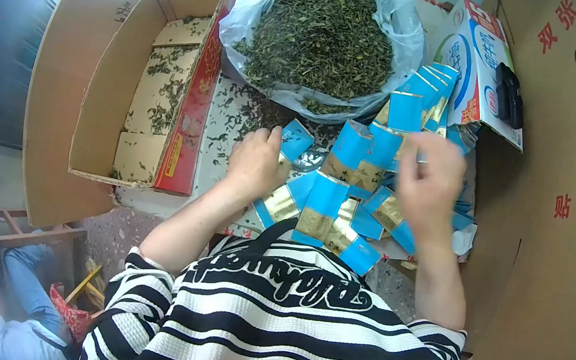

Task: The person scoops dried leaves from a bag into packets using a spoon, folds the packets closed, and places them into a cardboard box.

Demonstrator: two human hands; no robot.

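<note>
My left hand is closed around the edge of a small blue and gold packet, left of the packet pile. My right hand is raised over the right part of the pile; it is smeared by motion, and what its fingers hold, if anything, cannot be made out. Many blue and gold packets lie loosely overlapping between and below the hands. Behind them, a clear plastic bag stands open, full of dried green leaves.
An open cardboard box with leaf-strewn pale blocks stands left. At right are a blue and white carton with a black object on it and a tall cardboard wall. Another person sits at lower left.
</note>
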